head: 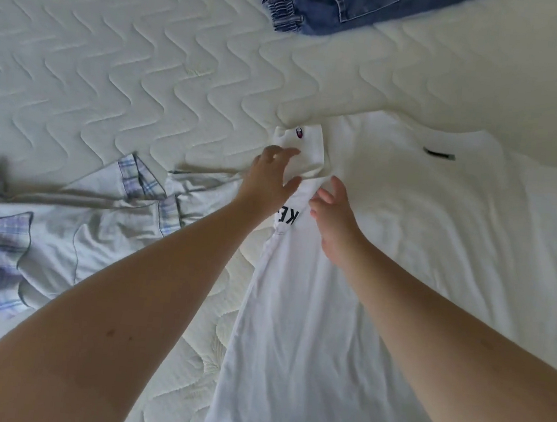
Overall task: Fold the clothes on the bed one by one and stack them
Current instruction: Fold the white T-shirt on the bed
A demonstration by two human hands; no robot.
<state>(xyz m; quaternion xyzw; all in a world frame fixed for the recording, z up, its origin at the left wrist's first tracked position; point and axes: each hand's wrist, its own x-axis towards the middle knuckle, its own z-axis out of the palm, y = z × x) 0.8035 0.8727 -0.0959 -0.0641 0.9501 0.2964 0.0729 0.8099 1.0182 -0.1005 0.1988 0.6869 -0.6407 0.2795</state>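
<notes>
A white T-shirt point(421, 231) lies spread on the bed, its back up and the neck label toward the far side. Its left edge is folded over, showing dark printed letters. The left sleeve point(305, 148), with a small red and blue logo, sticks out to the upper left. My left hand point(270, 179) reaches to that sleeve with fingers spread and touches it. Just to its right, my right hand point(334, 213) rests on the folded edge with its fingers loosely bent.
A crumpled light garment with plaid trim point(64, 227) lies at the left on the quilted white mattress point(131, 60). Blue denim clothing point(331, 5) lies at the far edge, top centre.
</notes>
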